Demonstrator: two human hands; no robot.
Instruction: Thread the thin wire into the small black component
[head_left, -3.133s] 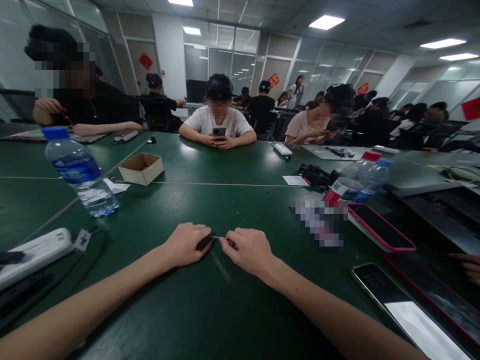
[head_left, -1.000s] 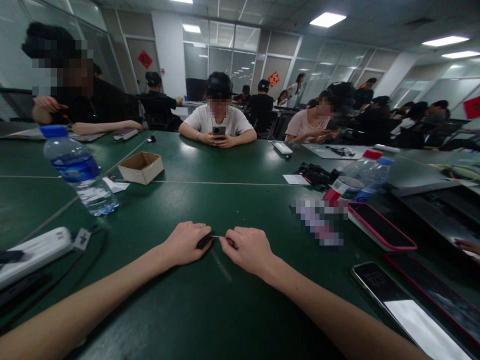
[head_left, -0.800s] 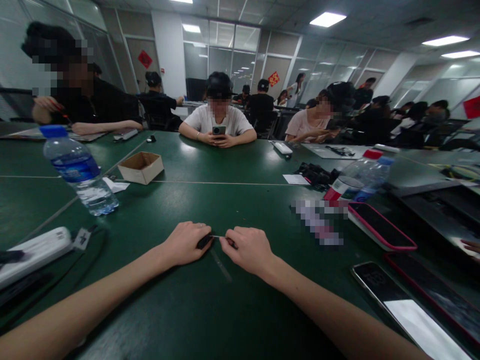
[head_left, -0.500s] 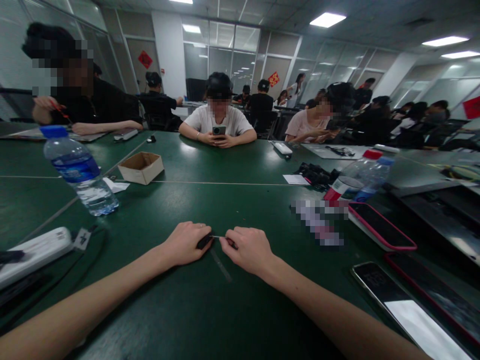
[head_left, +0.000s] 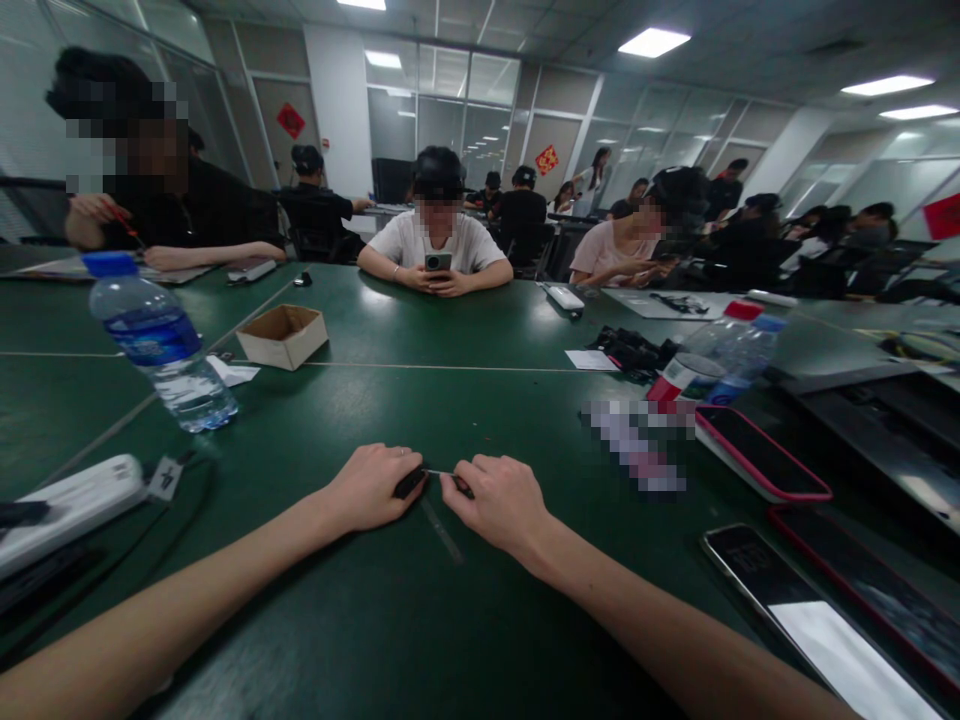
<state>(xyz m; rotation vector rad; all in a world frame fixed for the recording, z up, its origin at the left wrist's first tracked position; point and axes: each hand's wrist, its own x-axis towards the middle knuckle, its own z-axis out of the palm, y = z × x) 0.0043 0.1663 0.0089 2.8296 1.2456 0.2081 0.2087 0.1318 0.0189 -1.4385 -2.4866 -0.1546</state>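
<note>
Both my hands rest on the green table point(head_left: 450, 420), almost touching. My left hand point(head_left: 369, 488) is closed around a small black object point(head_left: 410, 484), only partly visible under the fingers. A thin metal pin or wire point(head_left: 436, 473) runs from it across to my right hand point(head_left: 497, 500), whose fingertips pinch the other end. I cannot tell what the small parts are. A faint scratch or strip lies on the table just below the hands.
A water bottle point(head_left: 159, 345) and white power strip point(head_left: 71, 500) lie left, an open cardboard box point(head_left: 283, 335) behind. Phones point(head_left: 761, 455) point(head_left: 814, 620), two bottles point(head_left: 724, 355) and black parts point(head_left: 634, 352) sit right. Other people sit across and left.
My hands have stayed in the same place with the same hold. Only people in the background have shifted slightly.
</note>
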